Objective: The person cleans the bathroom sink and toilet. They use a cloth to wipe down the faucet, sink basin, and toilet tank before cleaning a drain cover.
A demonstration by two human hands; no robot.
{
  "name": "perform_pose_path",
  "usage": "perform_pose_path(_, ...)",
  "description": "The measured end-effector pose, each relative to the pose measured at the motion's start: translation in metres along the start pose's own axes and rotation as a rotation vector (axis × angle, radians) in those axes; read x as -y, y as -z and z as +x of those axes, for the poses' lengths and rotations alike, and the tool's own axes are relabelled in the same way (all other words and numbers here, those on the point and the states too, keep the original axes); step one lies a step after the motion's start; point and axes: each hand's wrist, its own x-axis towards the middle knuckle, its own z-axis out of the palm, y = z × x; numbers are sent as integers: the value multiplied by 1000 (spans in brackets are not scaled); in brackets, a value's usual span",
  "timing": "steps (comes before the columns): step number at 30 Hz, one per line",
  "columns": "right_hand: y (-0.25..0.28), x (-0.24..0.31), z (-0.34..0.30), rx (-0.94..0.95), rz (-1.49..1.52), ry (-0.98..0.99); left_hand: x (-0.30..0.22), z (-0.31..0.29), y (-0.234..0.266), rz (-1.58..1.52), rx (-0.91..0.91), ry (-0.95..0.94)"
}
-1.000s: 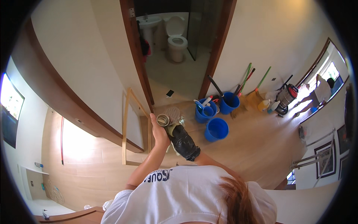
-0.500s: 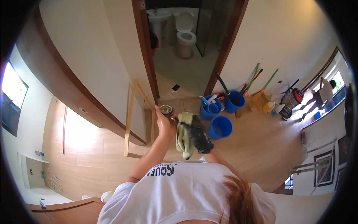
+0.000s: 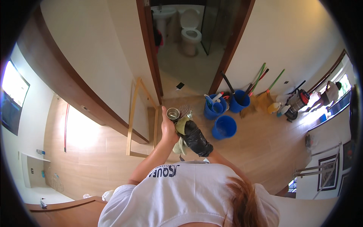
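Observation:
My left hand (image 3: 169,128), bare, is closed round a round, cup-like metal fitting (image 3: 173,114) with an open top. A clear, brownish part (image 3: 184,110) shows beside the fitting; I cannot tell whether the two are joined. My right hand (image 3: 197,140), in a black glove, grips a pale green cloth (image 3: 182,125) and presses it against the near side of the fitting. The rest of the cloth hangs below, between my wrists. My right fingertips are partly hidden by the glove's dark folds and the cloth.
Blue buckets (image 3: 224,127) stand ahead to the right, some with tools inside. A wooden frame (image 3: 130,142) leans by the left wall. Beyond the doorway are a toilet (image 3: 191,36) and a phone-like object (image 3: 180,86). Brooms, bottles (image 3: 273,108) and a vacuum (image 3: 298,99) line the right wall; a person (image 3: 329,94) stands farther off.
My gloved hand has brought the cloth up and left against the fitting, bunching it. The fitting has tipped so its open top shows more. The distant person has shifted slightly.

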Motion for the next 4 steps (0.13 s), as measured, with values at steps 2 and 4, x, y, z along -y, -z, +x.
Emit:
perform_pose_path(2, 3, -1, 5, 0, 33, -4, 6, 4, -1, -25, -13, -49)
perform_pose_path(4, 7, -4, 9, 0, 56, -4, 13, 5, -8, -50, -86, -78)
